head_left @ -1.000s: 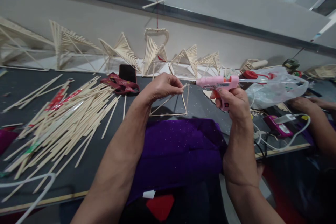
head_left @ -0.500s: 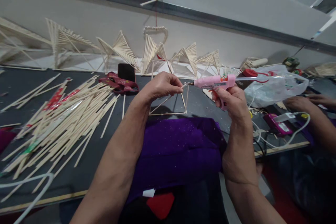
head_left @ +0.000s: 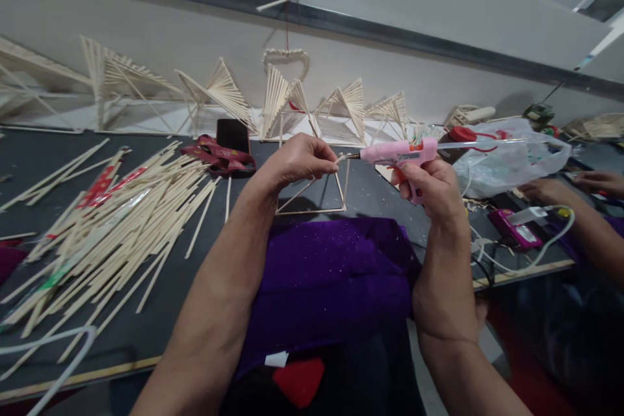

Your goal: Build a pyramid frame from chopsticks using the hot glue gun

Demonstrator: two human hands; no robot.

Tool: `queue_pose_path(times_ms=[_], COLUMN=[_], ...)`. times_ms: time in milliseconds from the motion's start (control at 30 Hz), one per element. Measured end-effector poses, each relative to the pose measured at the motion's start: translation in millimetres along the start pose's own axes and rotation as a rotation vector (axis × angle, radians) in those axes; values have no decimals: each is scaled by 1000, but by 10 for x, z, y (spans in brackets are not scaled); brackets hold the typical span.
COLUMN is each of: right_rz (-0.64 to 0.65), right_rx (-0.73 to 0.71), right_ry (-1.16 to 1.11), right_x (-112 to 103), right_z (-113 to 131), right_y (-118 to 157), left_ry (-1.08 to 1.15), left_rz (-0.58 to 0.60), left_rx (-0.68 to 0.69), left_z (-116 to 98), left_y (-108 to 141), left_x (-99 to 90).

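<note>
My right hand (head_left: pixel 431 182) is wrapped round the handle of a pink hot glue gun (head_left: pixel 390 153), with a clear glue stick (head_left: pixel 468 144) out of its back. The gun's metal nozzle points left, touching or nearly touching the end of a thin wooden stick (head_left: pixel 343 157). That stick is pinched in the fingertips of my left hand (head_left: pixel 307 159), which hides most of it. Below and behind my left hand, a frame of wooden sticks (head_left: pixel 312 210) rests on the dark table. Whether the pinched stick belongs to this frame, I cannot tell.
Loose wooden sticks (head_left: pixel 131 221) are heaped at left, near a phone (head_left: pixel 233 135) and red lanyard (head_left: pixel 214 155). Fanned stick structures (head_left: pixel 341 107) line the wall. A plastic bag (head_left: pixel 511 159), a purple power adapter (head_left: pixel 519 231) with cables, and a co-worker's hands (head_left: pixel 546 192) are at right.
The view has shifted very slightly. My hands, the glue gun and the stick keep practically the same positions. At right, the co-worker's hands have moved a little.
</note>
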State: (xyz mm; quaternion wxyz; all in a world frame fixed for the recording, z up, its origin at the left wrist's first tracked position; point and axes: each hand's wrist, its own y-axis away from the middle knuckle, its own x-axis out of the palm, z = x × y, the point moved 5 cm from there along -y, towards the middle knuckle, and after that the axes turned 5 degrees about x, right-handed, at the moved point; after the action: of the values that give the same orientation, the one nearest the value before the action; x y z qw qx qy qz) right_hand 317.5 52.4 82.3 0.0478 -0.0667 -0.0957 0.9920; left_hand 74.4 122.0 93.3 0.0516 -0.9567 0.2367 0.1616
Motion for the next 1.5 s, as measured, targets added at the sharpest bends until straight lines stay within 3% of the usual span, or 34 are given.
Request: queue_pose_path(times_ms=[200,333,567,900,1133,1233,1333,1400,1500], right_rz=[-143,-344,-489,-527,-533,-553,-312,-146,74], right_rx=[-86,12,344,412,378,151,-79,-113,-106], right_ry=[-232,-353,-183,79,496,742,422,186,17], right_x=[-42,-177,-388,-405,-505,-400,-51,186,439], right_z=[41,-227,-897,-1153,-931,-575,-226,-48,85], right_y=[-55,-247,-482,-531,-385,-382,-471,-546,-629], left_ry=[-1,-2,-8,2,4,2,-15,-22,-14], left_rz=[-22,-29,-31,-37,-17,-24,-33,-38,-37], left_rx=[-17,-1,54,55,42,41,43,47,52], left_z=[0,41,102,112,67,56,55,53,46], left_y=[-2,-35,-101,-118,-68,-53,-50,-48,-41], left_x=[4,-7,-25,-33,-4,-1,-14,-27,-35])
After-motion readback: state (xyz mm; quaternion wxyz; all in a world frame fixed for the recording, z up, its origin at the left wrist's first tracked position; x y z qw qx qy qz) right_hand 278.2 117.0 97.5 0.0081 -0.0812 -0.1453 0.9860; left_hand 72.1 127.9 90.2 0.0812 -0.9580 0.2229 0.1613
